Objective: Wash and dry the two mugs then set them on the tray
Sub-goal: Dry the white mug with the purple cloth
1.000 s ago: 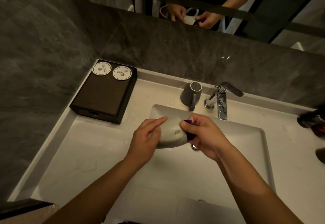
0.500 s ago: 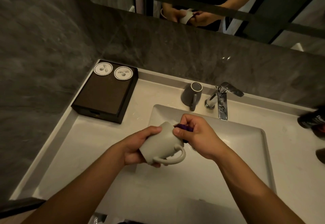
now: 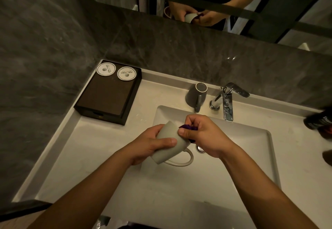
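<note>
Over the sink basin my left hand grips a light grey mug tilted on its side, handle pointing down toward me. My right hand pinches a purple cloth against the mug's mouth; most of the cloth is hidden by my fingers. A second, darker grey mug stands upright on the counter left of the faucet. The dark brown tray sits at the back left of the counter with two round white coasters on its far end.
A dark bottle lies at the right edge of the counter. The grey stone wall rises behind the sink, with a mirror above showing my hands. The drain shows just below my right hand.
The mug has turned in my left hand from bottom-up to handle-down, and my left thumb now lies across its side. My right hand stays at the mug's mouth with the cloth.
</note>
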